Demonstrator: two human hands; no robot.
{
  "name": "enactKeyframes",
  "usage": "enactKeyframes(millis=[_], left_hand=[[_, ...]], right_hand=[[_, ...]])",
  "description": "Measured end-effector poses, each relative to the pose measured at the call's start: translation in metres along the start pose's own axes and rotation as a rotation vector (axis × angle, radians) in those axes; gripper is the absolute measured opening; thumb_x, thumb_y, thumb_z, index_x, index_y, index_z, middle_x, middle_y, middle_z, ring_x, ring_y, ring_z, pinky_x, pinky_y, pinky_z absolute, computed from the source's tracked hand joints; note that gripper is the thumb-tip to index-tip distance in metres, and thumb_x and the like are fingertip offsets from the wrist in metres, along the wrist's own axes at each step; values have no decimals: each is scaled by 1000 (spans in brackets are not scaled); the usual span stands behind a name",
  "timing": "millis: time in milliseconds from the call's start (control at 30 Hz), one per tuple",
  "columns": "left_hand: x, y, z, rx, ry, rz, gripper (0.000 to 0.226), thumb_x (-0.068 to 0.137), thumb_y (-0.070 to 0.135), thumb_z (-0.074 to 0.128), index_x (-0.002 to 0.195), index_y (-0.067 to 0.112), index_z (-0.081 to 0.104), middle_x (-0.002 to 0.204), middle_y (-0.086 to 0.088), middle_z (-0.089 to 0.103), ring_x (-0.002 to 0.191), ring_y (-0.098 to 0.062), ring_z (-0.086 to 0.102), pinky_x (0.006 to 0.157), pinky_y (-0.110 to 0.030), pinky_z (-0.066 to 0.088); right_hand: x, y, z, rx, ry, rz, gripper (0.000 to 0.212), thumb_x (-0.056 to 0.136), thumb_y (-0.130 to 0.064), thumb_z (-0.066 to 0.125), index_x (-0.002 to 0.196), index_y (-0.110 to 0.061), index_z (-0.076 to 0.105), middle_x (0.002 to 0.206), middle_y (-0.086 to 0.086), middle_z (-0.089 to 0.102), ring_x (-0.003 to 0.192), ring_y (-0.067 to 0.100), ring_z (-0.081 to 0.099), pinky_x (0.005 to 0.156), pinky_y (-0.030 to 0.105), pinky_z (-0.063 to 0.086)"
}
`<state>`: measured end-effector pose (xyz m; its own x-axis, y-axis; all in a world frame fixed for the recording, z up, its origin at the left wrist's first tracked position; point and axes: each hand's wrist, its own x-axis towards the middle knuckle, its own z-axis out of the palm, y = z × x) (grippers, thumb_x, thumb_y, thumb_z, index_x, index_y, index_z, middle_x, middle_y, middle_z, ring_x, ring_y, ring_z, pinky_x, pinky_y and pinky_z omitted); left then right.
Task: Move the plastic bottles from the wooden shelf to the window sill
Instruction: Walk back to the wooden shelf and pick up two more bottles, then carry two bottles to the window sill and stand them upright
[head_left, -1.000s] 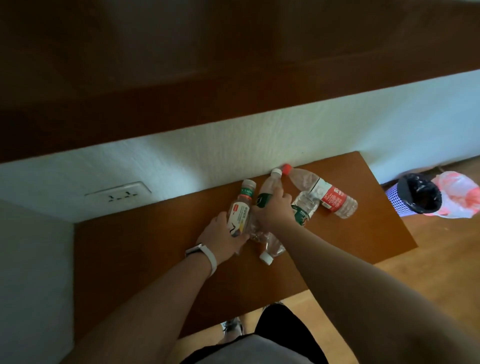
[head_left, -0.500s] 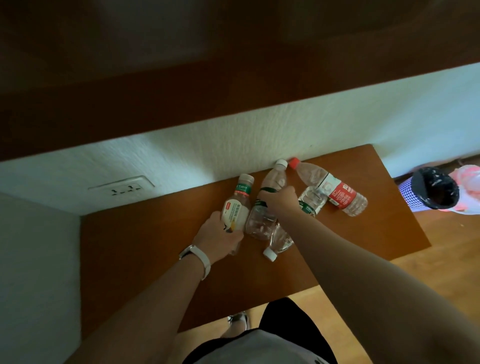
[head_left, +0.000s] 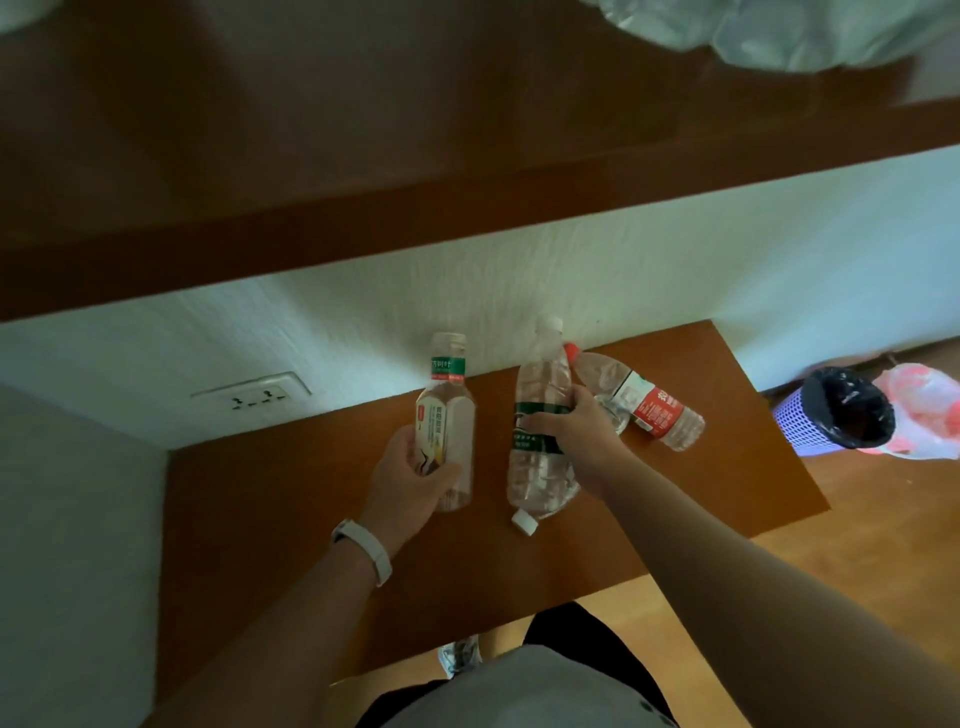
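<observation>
On the brown wooden shelf (head_left: 249, 519), my left hand (head_left: 410, 483) grips a clear bottle with a white label and green neck band (head_left: 447, 410), tilted up off the board. My right hand (head_left: 576, 431) is closed around a clear bottle with a green label (head_left: 540, 379), its white cap pointing at the wall. A second clear bottle (head_left: 540, 488) with its white cap toward me sits right under that one; I cannot tell whether my hand holds it too. A red-capped bottle with a red label (head_left: 654, 410) lies on the shelf to the right.
A darker upper shelf (head_left: 363, 156) overhangs the wall, with a crumpled plastic bag (head_left: 779, 31) on it. A wall socket (head_left: 254, 395) sits at the left. On the wooden floor to the right stand a purple waste basket (head_left: 836, 410) and a pink bag (head_left: 924, 410).
Both hands have lifted their bottles out of the cluster and pulled them apart, the left one leftward. The red-label bottle stays lying where it was.
</observation>
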<state>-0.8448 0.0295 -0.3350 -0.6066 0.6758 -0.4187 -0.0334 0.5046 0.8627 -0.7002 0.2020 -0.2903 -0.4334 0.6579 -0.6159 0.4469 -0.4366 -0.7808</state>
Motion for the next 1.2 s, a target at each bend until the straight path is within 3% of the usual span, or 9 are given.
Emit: enactKeyframes(millis=[100, 300, 433, 600, 833, 967, 1067, 1200], left_hand=[[-2, 10, -6, -82, -10, -29, 49, 86, 15, 78, 125, 24, 51, 120, -6, 66, 99, -28, 73, 75, -46, 64], [-23, 30, -9, -86, 110, 42, 54, 86, 14, 78, 131, 18, 50, 117, -7, 65, 97, -27, 72, 74, -41, 65], [-47, 42, -1, -103, 253, 56, 57, 84, 14, 79, 134, 21, 51, 118, -4, 63, 106, -28, 69, 79, -46, 64], [-78, 57, 16, -194, 402, 37, 51, 86, 10, 77, 129, 21, 53, 114, 0, 67, 99, -20, 71, 71, -26, 61], [-128, 59, 35, -237, 659, -10, 53, 85, 13, 78, 131, 20, 53, 112, 2, 70, 91, -7, 73, 68, -16, 57], [-157, 56, 49, -293, 734, -42, 59, 86, 19, 80, 135, 22, 48, 116, 5, 68, 99, -10, 73, 81, -30, 63], [-182, 51, 57, -318, 806, -59, 61, 86, 21, 80, 136, 25, 46, 117, 10, 66, 101, -7, 70, 77, -23, 61], [-214, 43, 58, -369, 895, -42, 64, 85, 13, 80, 139, 21, 46, 120, 7, 65, 101, -1, 69, 73, -19, 58]], right_hand=[[-6, -6, -4, -49, -70, -67, 60, 81, -13, 77, 129, -27, 44, 115, 1, 65, 100, 23, 67, 90, 48, 56], [-11, -27, -5, -122, -182, -205, 71, 83, -11, 77, 141, -24, 38, 122, 6, 62, 106, 25, 66, 88, 47, 58], [-18, -45, -13, -182, -299, -269, 73, 85, -9, 74, 144, -23, 33, 125, 6, 58, 106, 23, 64, 83, 37, 60], [-26, -60, -21, -259, -492, -307, 75, 80, -2, 75, 139, -24, 34, 118, 1, 57, 97, 13, 62, 61, 18, 55], [-34, -52, -18, -333, -729, -326, 76, 75, -9, 81, 135, -27, 39, 120, 5, 62, 101, 19, 67, 78, 34, 59], [-40, -47, -21, -451, -867, -366, 73, 75, -14, 82, 131, -32, 40, 118, 2, 60, 100, 19, 67, 71, 29, 59], [-47, -47, -15, -483, -946, -372, 68, 76, -13, 81, 129, -33, 42, 115, 2, 62, 94, 19, 69, 68, 27, 59], [-58, -46, 7, -504, -1051, -394, 68, 76, -14, 81, 130, -31, 43, 116, 5, 64, 97, 20, 70, 77, 37, 60]])
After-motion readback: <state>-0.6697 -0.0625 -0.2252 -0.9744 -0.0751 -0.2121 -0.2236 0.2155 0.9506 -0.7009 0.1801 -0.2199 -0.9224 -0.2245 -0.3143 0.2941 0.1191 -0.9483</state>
